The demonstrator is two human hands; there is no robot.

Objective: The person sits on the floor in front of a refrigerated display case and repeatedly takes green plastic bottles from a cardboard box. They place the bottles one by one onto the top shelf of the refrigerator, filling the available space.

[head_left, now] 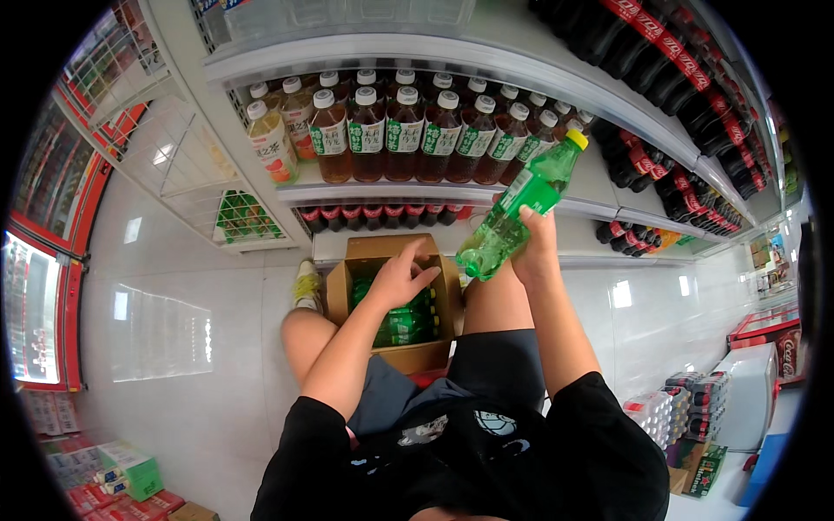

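My right hand (539, 246) grips a green plastic soda bottle (535, 185) with a yellow cap. The bottle is raised and tilted, cap up toward the right, in front of the shelf. Over an open cardboard box (393, 360) hovers my left hand (399, 279), with fingers apart and nothing in them. Inside the box lie several green bottles (405, 323) with yellow caps, on their sides; my left hand and forearm hide some of them. The box stands between my legs, its flaps folded outward.
A shelf (391, 193) ahead holds several tea bottles (403, 133) with white caps. Cola bottles (388, 215) line the level below, and more cola (658, 49) fills the upper right. A wire rack (176, 143) stands left. Shrink-wrapped packs (707, 404) are stacked at right.
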